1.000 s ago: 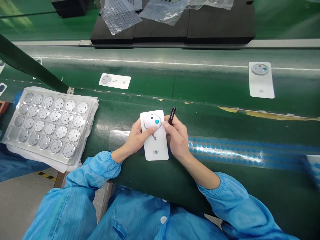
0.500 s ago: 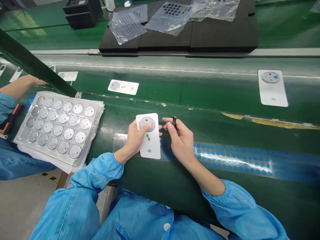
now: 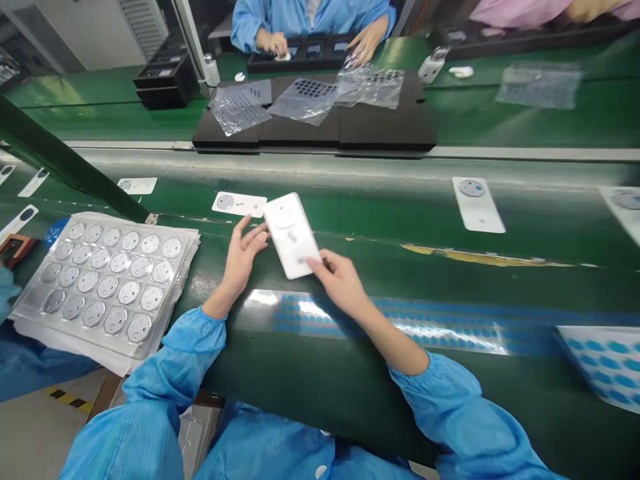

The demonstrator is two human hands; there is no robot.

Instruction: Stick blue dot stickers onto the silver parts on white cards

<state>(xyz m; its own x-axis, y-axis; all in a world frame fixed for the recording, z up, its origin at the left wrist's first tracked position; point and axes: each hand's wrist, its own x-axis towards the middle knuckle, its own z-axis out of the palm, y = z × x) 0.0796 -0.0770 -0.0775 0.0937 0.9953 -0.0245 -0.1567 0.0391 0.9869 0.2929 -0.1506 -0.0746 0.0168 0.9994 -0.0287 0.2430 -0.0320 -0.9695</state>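
Note:
My right hand [image 3: 343, 280] pinches a white rectangular panel [image 3: 293, 240] by its lower right corner, thumb on top. The panel is tilted above the green bench, its printed marks blurred. My left hand [image 3: 240, 260] is open, fingers apart and stretched forward, just left of the held panel. Just beyond its fingertips, a second white panel [image 3: 253, 205] with a grey round disc lies flat. The small dark brown cylinder held earlier is not visible now.
A clear tray [image 3: 165, 303] of round grey discs stands at left, below a slanted green bar [image 3: 75, 167]. A film strip with blue dots [image 3: 390, 323] crosses the bench. Further white panels [image 3: 483, 213] lie rightward. Black blocks [image 3: 300, 133] and a co-worker's hands [image 3: 273, 44] are across.
The white panel has passed from my left hand to my right and moved up. My left hand has let go and opened, shifting left. The view has tilted up, showing people opposite.

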